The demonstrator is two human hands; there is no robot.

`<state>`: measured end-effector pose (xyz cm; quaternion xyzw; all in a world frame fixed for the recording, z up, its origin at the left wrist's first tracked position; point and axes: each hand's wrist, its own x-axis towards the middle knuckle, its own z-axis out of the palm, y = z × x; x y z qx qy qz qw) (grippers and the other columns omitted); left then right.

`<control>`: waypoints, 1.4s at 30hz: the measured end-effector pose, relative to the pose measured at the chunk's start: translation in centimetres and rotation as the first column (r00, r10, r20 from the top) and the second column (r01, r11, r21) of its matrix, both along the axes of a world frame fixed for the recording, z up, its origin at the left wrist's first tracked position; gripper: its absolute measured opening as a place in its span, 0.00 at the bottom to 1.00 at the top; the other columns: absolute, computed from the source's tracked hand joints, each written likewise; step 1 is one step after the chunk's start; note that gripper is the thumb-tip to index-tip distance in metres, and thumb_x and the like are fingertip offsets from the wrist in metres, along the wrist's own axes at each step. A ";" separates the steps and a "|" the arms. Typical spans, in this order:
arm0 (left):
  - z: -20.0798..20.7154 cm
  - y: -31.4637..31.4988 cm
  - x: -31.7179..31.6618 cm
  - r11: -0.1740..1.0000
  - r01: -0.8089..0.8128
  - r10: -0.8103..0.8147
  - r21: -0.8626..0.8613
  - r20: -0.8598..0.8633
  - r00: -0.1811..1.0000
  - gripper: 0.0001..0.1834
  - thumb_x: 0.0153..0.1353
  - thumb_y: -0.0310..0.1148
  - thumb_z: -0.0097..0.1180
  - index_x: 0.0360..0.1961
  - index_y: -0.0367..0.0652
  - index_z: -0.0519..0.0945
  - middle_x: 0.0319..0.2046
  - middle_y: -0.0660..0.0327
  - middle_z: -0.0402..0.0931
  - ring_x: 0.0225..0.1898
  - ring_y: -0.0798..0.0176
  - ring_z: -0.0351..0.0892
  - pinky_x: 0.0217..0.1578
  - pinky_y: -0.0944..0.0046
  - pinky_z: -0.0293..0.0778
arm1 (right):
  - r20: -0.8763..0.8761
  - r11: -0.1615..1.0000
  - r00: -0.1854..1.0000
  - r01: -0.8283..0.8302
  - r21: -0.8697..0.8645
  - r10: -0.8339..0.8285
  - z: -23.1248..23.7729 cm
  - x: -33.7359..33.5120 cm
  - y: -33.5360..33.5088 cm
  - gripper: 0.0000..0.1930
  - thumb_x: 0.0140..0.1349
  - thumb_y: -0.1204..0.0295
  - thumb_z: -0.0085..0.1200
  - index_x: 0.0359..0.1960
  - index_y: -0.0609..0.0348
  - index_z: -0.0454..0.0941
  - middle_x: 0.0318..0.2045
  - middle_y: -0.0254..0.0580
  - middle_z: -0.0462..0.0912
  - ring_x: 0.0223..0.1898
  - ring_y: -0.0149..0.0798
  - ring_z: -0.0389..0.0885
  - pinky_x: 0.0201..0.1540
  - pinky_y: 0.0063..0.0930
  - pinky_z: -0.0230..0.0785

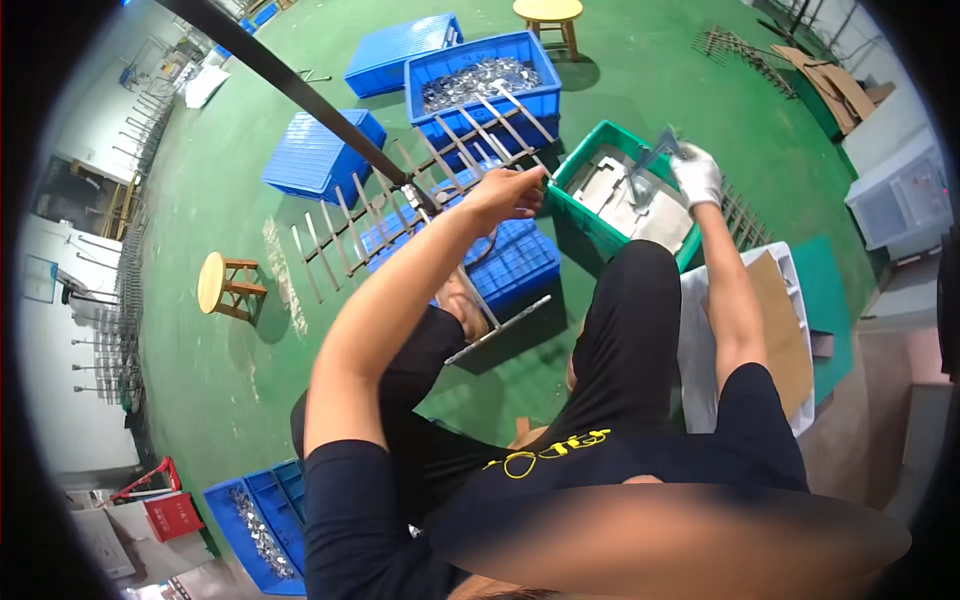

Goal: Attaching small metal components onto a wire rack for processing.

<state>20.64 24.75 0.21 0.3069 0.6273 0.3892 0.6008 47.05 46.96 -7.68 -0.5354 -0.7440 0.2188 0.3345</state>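
Sitting with the right knee (630, 310) apparently just beside the green crate (590, 225), so liable to jog it by a careless shift of the leg and jumble the pale flat pieces (612, 195) inside. Reaching over that crate with the white-gloved right hand (697, 178), grip seemingly pinching a thin bluish-grey piece (656, 153) near one end; too blurred to make out each fingertip. Pointing down and leftward, long axis slanting from the glove toward the crate's middle, above the pale pieces. Could twist or slip out if pinched by the edge alone through slack fabric. Holding the bare left hand (505, 195) by the metal rack (337, 239), fingers curled; cannot tell whether pinching anything. Could scrape knuckles or jolt the rack, with rods jutting so close. Seeing, farther off, a blue crate (460, 62) of small shiny parts (480, 86), likely less exposed to knocks.
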 end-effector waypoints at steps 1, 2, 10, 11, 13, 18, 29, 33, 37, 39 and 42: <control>-1.1 1.0 0.7 0.995 -0.104 0.104 0.005 0.034 0.994 0.29 0.57 0.51 0.52 0.43 0.32 0.73 0.41 0.49 0.72 0.44 0.56 0.71 0.46 0.60 0.69 | -0.023 0.999 0.999 -0.029 -0.034 0.028 1.8 -0.9 -0.1 0.16 0.49 0.64 0.50 0.40 0.53 0.79 0.30 0.40 0.82 0.26 0.41 0.77 0.30 0.29 0.68; -2.1 2.1 1.2 0.978 -0.210 0.209 0.006 0.067 0.976 0.33 0.55 0.55 0.52 0.45 0.31 0.72 0.45 0.47 0.69 0.50 0.51 0.68 0.50 0.55 0.66 | -0.048 0.996 0.997 -0.063 -0.067 0.059 3.3 -2.2 -0.4 0.17 0.49 0.66 0.49 0.41 0.54 0.79 0.29 0.39 0.83 0.25 0.38 0.77 0.29 0.27 0.68; -6.7 7.0 2.9 0.828 -0.553 0.561 -0.097 0.157 0.813 0.41 0.51 0.62 0.51 0.49 0.30 0.70 0.53 0.44 0.62 0.60 0.44 0.55 0.56 0.50 0.57 | -0.055 0.955 0.968 -0.232 0.184 0.246 1.2 -7.8 -4.1 0.15 0.51 0.68 0.48 0.41 0.52 0.78 0.28 0.43 0.81 0.25 0.46 0.77 0.30 0.32 0.69; -7.1 7.0 2.8 0.822 -0.561 0.569 -0.097 0.155 0.807 0.41 0.51 0.62 0.51 0.49 0.31 0.70 0.54 0.45 0.62 0.60 0.44 0.55 0.56 0.50 0.57 | -0.059 0.966 0.967 -0.243 0.088 0.248 1.1 -7.9 -5.0 0.15 0.51 0.68 0.49 0.41 0.52 0.78 0.29 0.44 0.81 0.26 0.47 0.77 0.30 0.33 0.69; -7.7 7.3 2.8 0.816 -0.570 0.578 -0.095 0.153 0.802 0.41 0.51 0.62 0.51 0.50 0.32 0.70 0.54 0.45 0.62 0.60 0.44 0.55 0.56 0.50 0.56 | -0.060 0.968 0.966 -0.251 -0.013 0.250 1.0 -8.3 -5.6 0.14 0.51 0.68 0.49 0.41 0.52 0.78 0.29 0.44 0.81 0.26 0.48 0.77 0.31 0.33 0.69; -8.3 8.3 3.0 0.811 -0.581 0.584 -0.073 0.163 0.795 0.40 0.51 0.62 0.51 0.51 0.35 0.70 0.55 0.47 0.62 0.60 0.44 0.54 0.56 0.50 0.55 | -0.045 0.950 0.953 -0.303 -0.072 0.301 1.0 -9.1 -5.8 0.14 0.52 0.69 0.48 0.41 0.53 0.77 0.29 0.45 0.81 0.26 0.48 0.77 0.30 0.34 0.69; -9.4 8.4 2.0 0.790 -0.611 0.612 -0.055 0.132 0.780 0.34 0.51 0.59 0.54 0.45 0.39 0.74 0.47 0.53 0.68 0.52 0.51 0.62 0.52 0.52 0.58 | -0.179 0.936 0.924 -0.350 -0.044 0.337 -0.1 -9.8 -6.5 0.13 0.52 0.74 0.48 0.40 0.54 0.77 0.28 0.41 0.82 0.24 0.44 0.77 0.28 0.31 0.68; -9.3 8.2 2.1 0.769 -0.638 0.638 -0.045 0.123 0.760 0.29 0.50 0.58 0.56 0.40 0.41 0.77 0.41 0.58 0.70 0.45 0.57 0.65 0.49 0.53 0.60 | -0.195 0.935 0.918 -0.355 -0.011 0.346 0.0 -9.7 -7.1 0.13 0.51 0.75 0.47 0.39 0.54 0.78 0.27 0.39 0.82 0.23 0.42 0.77 0.28 0.29 0.68; -9.5 8.1 1.7 0.763 -0.645 0.644 -0.035 0.114 0.756 0.27 0.50 0.57 0.56 0.38 0.42 0.77 0.38 0.60 0.70 0.42 0.60 0.65 0.49 0.53 0.60 | -0.215 0.937 0.912 -0.344 0.061 0.349 0.4 -10.0 -7.8 0.13 0.51 0.76 0.47 0.39 0.55 0.78 0.27 0.38 0.83 0.23 0.40 0.77 0.27 0.28 0.68; -9.8 8.2 1.6 0.762 -0.647 0.646 -0.031 0.111 0.755 0.27 0.50 0.57 0.57 0.37 0.43 0.76 0.36 0.61 0.70 0.41 0.61 0.66 0.48 0.53 0.60 | -0.211 0.936 0.913 -0.346 0.056 0.350 0.4 -10.0 -7.7 0.13 0.51 0.76 0.47 0.39 0.55 0.78 0.27 0.38 0.83 0.23 0.40 0.77 0.27 0.27 0.68; -10.0 8.5 1.5 0.761 -0.649 0.647 -0.024 0.104 0.755 0.25 0.50 0.56 0.57 0.35 0.44 0.76 0.34 0.62 0.70 0.38 0.63 0.66 0.48 0.53 0.60 | -0.209 0.936 0.913 -0.351 0.039 0.351 0.4 -10.0 -7.4 0.13 0.51 0.77 0.47 0.39 0.55 0.77 0.27 0.37 0.83 0.23 0.39 0.77 0.27 0.27 0.68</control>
